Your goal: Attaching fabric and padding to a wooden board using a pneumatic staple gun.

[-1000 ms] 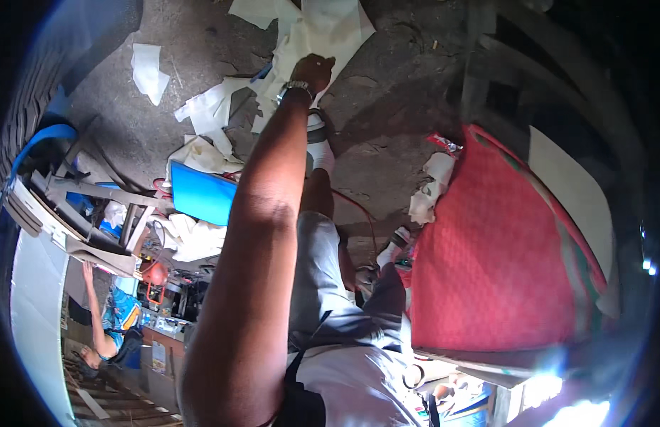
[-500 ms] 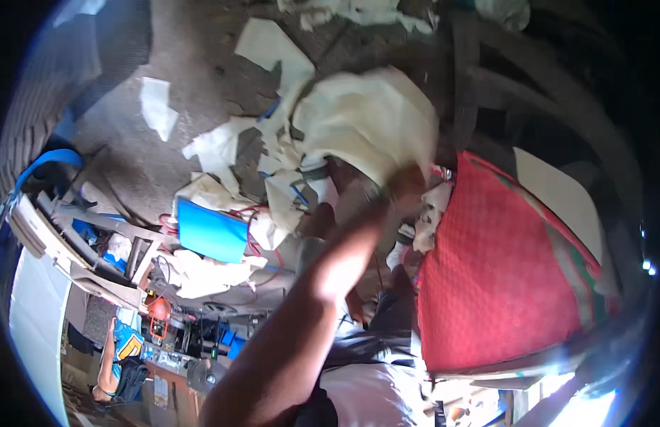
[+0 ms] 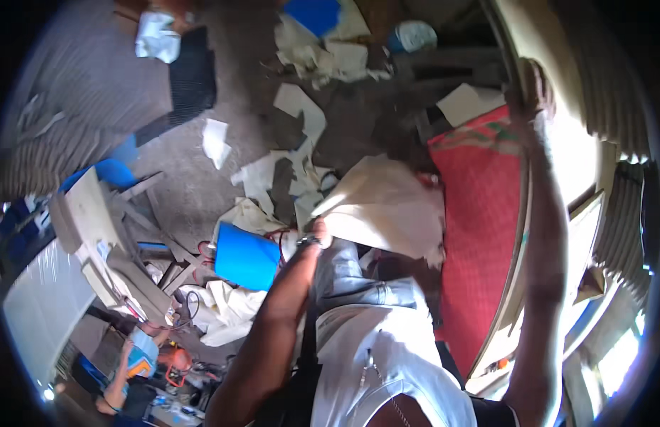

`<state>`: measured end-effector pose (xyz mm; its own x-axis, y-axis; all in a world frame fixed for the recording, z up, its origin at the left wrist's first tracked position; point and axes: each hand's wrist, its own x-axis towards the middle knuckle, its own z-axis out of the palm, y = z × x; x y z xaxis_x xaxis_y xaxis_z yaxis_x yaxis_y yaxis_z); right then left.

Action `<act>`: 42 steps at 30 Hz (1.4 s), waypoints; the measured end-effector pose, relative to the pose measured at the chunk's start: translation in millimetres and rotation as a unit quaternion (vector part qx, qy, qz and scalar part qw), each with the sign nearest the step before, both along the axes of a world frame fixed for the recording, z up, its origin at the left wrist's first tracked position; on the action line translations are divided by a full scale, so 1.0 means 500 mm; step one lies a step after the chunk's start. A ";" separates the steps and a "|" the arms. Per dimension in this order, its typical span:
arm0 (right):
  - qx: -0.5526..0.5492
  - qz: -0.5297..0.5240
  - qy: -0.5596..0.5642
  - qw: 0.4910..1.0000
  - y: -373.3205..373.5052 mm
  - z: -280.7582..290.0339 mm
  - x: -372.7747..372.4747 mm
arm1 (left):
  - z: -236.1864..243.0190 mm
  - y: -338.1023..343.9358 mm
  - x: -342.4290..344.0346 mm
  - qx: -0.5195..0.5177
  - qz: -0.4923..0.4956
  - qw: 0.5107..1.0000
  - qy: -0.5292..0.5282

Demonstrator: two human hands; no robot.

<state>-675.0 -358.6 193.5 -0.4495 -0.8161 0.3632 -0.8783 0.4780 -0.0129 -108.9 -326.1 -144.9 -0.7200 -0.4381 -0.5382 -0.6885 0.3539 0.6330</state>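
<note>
A large cream sheet of soft, cloth-like material (image 3: 387,213) hangs over my legs beside the red surface. My left hand (image 3: 318,233), with a band at its wrist, is closed on the sheet's left edge. Stretched far forward on the right, my right hand (image 3: 537,96) is at the long edge of the bench, past the red woven covering (image 3: 479,235). Its fingers are blurred against the bright pale surface, so their grip is unclear.
Cream scraps (image 3: 301,107) litter the floor ahead. A blue panel (image 3: 248,256) stands left of my left forearm, near a wooden frame (image 3: 95,220). Another person (image 3: 127,370) is at the lower left. Corrugated sheeting (image 3: 618,92) stands at the right.
The cream sheet has come down nearer my lap, and my left hand has shifted left with its edge. My right arm has come into view along the bench. The view has turned.
</note>
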 end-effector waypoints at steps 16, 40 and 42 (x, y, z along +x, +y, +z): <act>0.063 -0.136 -0.768 0.622 0.822 -0.061 0.760 | 0.444 0.384 -0.243 0.089 -0.615 0.780 -0.074; -0.418 -0.424 -0.352 0.722 0.933 0.132 0.771 | 0.778 0.209 -0.529 0.013 -0.520 0.770 0.370; -0.392 -0.471 -0.303 0.730 0.962 0.179 0.726 | 0.780 0.165 -0.600 -0.026 -0.543 0.731 0.413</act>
<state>-312.0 122.6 282.8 -0.9487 0.3113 0.0545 0.1159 0.5032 -0.8564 -408.7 -243.7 245.2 -0.7282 0.6284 0.2736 0.6252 0.4455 0.6408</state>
